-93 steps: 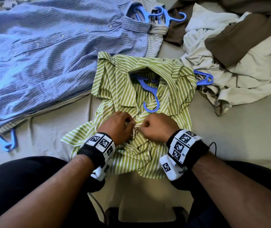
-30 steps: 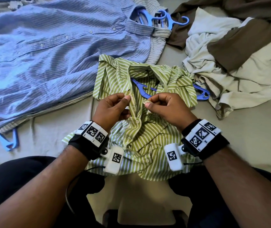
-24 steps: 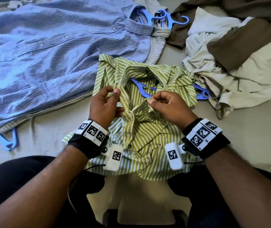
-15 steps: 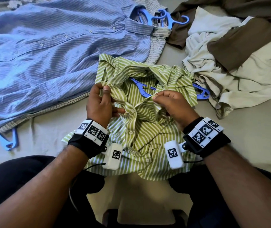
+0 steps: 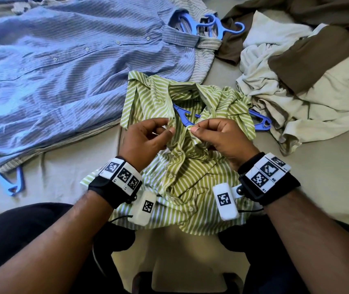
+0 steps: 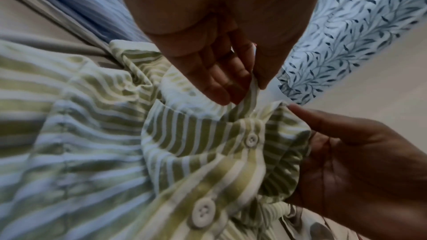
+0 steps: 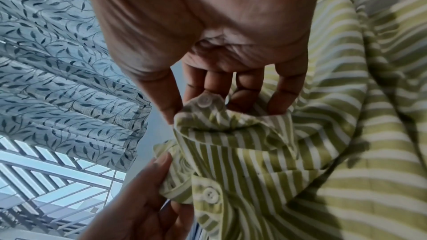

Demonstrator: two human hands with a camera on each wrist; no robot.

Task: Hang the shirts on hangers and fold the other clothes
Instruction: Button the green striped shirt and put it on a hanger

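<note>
A green-and-white striped shirt point(image 5: 186, 179) lies on the bed before me, with a blue hanger point(image 5: 183, 112) inside its collar. My left hand point(image 5: 148, 136) pinches the left front edge of the shirt point(image 6: 250, 94) near the collar. My right hand point(image 5: 218, 136) pinches the right front edge at a white button point(image 7: 204, 100). The two edges are held a little apart above the hanger's neck. Below my hands the front is buttoned, and several buttons point(image 6: 203, 211) show along the placket.
A blue striped shirt point(image 5: 74, 66) on a blue hanger point(image 5: 10, 181) lies at the left, over a grey striped one. More blue hanger hooks point(image 5: 218, 25) lie at the top. A heap of brown and cream clothes point(image 5: 296, 60) fills the right.
Both hands moved up from the shirt's middle to just under the collar. They shifted their pinch on the two front edges, which now stand close together.
</note>
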